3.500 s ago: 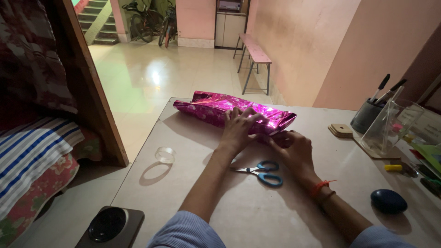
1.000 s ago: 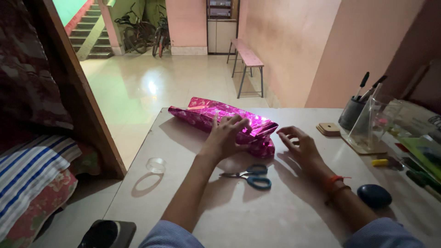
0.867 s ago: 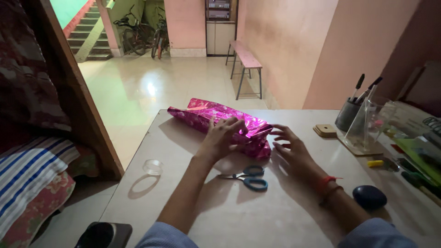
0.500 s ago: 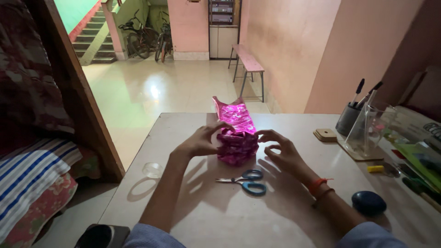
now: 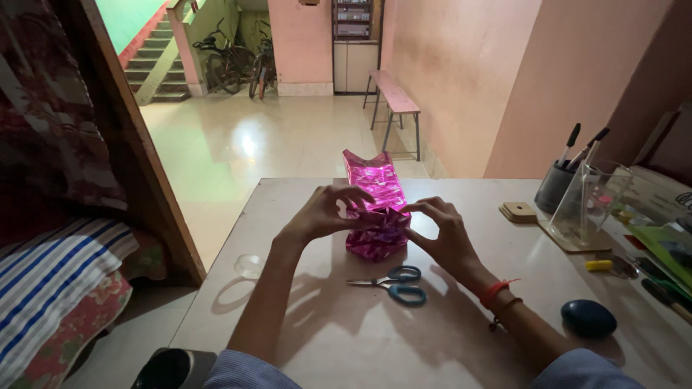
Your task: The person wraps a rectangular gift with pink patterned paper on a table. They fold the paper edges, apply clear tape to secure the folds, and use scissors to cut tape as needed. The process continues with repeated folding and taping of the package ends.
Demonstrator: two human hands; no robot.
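- A parcel wrapped in shiny magenta foil paper [image 5: 375, 209] is lying near the middle of the pale table [image 5: 447, 346], turned end-on, with its near end facing the person and its far end pointing towards the hallway.
- The left hand [image 5: 322, 214] is pinching the paper at the near end from the left side, thumb and fingertips closed on a crumpled fold.
- The right hand [image 5: 441, 230] is meeting it from the right, its fingers curled and clamped on the same bunched end, so both hands are touching the parcel there.
- The foil looks thin and light; it is creasing sharply and holding its wrinkles, so I judge it stiff enough to keep a fold but easy to tear at a corner.
- Its glossy face is probably slippery, so a pinch at the folded edges should be gripping better than a flat palm on the smooth top.
- The far end is standing open, flaps sticking up, untouched.
- Blue-handled scissors [image 5: 395, 283] are lying just near of the parcel, between the two forearms.
- A clear tape roll [image 5: 249, 265] is sitting near the table's left edge, well apart from the hands.
- A dark oval object [image 5: 588, 318] and a pen holder [image 5: 556, 186] are resting off to the right.
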